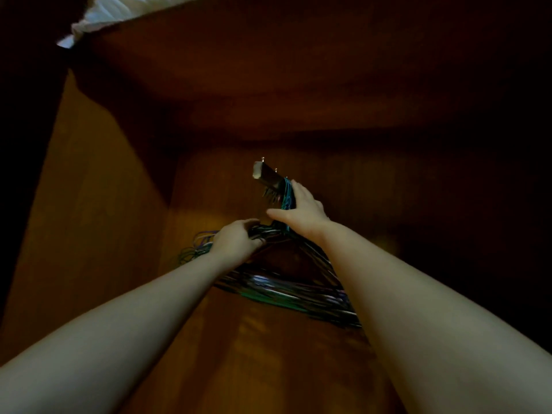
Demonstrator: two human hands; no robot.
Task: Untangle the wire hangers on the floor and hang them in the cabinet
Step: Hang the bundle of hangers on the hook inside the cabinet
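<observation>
Head view, looking up into the cabinet (89, 234). Item: hangers (286, 291), one many-coloured wire bundle, with the hooks gathered on the rail (267, 177) and the triangles fanning down toward 5 o'clock. Right hand (301, 210), at 5 o'clock of the rail's end: fingers wrapped about the hook necks, thumb out toward 9. We judge it holds the hooks together and seated. Left hand (236, 240), at 8 o'clock of the right hand: fingers curled round the bundle's upper shoulder, likely taking weight and checking swing. Edges: the rail's blunt free end points to 10 o'clock, small pegs on top, bare rail between it and the hooks. Side wall at 9, top panel at 12. The room at 3 is too dark for us to tell. White cloth (119, 10) at 11. Floor not in view.
</observation>
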